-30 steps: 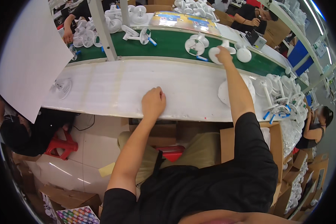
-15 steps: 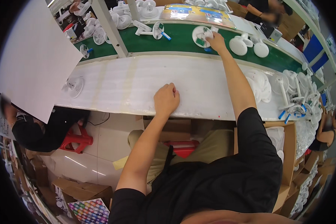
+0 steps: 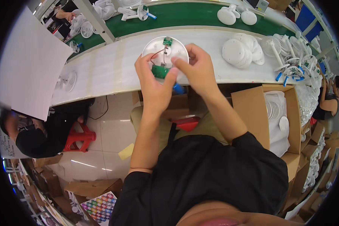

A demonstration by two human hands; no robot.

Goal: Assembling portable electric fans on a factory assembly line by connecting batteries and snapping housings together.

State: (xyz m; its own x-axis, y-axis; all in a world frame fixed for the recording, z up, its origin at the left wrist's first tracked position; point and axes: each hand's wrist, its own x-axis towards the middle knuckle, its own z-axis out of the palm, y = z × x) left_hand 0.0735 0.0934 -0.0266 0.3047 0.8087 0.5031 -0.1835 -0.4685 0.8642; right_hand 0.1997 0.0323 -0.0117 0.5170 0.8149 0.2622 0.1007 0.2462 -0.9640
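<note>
Both hands, left (image 3: 154, 84) and right (image 3: 196, 69), clasping round white shell (image 3: 165, 49) with green board (image 3: 160, 71) over counter (image 3: 101, 71); stacked white discs (image 3: 239, 51) beside; conveyor (image 3: 188, 17) beyond.

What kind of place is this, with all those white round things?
Probably a factory assembly line for small fans. A green conveyor belt carries white fan parts, more lie in a stack, and both hands hold a round white shell with wires.
</note>
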